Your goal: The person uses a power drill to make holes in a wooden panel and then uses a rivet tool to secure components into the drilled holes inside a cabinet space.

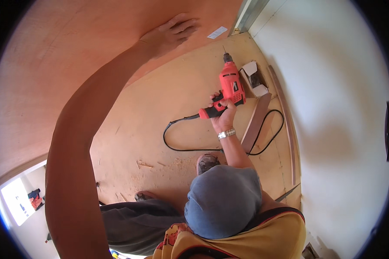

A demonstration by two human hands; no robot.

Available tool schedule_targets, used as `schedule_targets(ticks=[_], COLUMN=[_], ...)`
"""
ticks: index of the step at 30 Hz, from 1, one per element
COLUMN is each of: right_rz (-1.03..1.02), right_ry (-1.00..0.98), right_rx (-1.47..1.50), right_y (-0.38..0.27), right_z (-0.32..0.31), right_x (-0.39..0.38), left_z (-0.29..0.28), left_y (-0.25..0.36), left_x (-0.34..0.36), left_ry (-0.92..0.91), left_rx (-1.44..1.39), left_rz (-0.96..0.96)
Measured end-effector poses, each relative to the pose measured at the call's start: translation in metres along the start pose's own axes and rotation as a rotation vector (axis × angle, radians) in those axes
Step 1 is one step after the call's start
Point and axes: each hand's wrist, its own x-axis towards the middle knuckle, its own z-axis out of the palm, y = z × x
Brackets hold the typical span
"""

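My left hand [175,30] rests against a reddish wooden panel [86,30] at upper left, fingers apart and lightly bent, beside a small white printed label [217,33]. My right hand [224,113] grips a red and black power drill [232,80] by its handle, with a thin bit pointing toward the panel. A black cord [186,150] runs from the handle and loops over the tan board floor below.
A white wall [337,86] stands at right, with wooden strips [257,121] and an open small box [254,78] along it. A metal frame [250,15] is at top. Wood shavings [145,166] lie near my shoes [207,164]. A bright opening [15,203] shows at lower left.
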Motion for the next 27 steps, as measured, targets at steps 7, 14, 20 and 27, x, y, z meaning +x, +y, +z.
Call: schedule_targets(ticks=[7,14,20,27], right_rz=[-0.028,-0.031,0.01,0.063], right_ry=[-0.105,-0.128,-0.146,-0.18], right_rx=[-0.1,-0.1,-0.074,0.01], right_y=[-0.012,-0.012,-0.014,-0.019], right_z=[0.0,0.004,0.003,0.0], right_x=[0.024,0.007,0.008,0.014], left_z=[0.001,-0.014,-0.014,-0.014], left_y=[0.019,0.025,0.024,0.024], left_x=[-0.051,-0.076,-0.074,-0.078], left_ry=[0.059,-0.034,-0.051,-0.047], left_rx=[0.045,0.054,0.026,0.016], left_rz=[-0.126,-0.113,-0.117,-0.127])
